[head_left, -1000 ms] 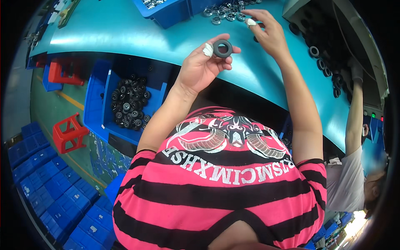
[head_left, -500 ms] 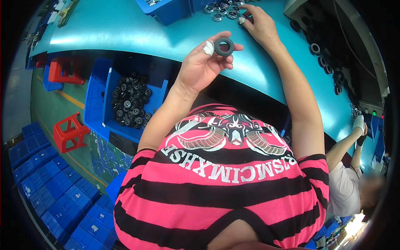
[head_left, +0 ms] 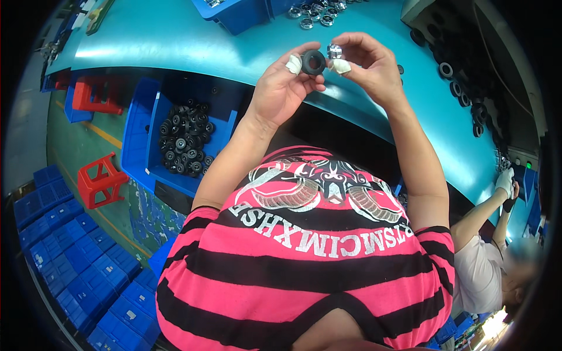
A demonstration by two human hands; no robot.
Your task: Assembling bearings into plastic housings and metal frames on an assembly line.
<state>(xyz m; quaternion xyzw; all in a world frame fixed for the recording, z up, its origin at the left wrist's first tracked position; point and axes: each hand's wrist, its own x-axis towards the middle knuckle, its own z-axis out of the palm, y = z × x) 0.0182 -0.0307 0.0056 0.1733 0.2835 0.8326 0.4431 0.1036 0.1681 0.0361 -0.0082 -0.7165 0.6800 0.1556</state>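
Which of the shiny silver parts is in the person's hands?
The silver part held in the right hand, beside the black ring in the left hand; the clustered silver parts lie on the turquoise tabletop, untouched.

Wide head-worn view, straight downward

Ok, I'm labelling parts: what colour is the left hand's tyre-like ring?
The tyre-like ring is blackish grey, clearest in the head view.
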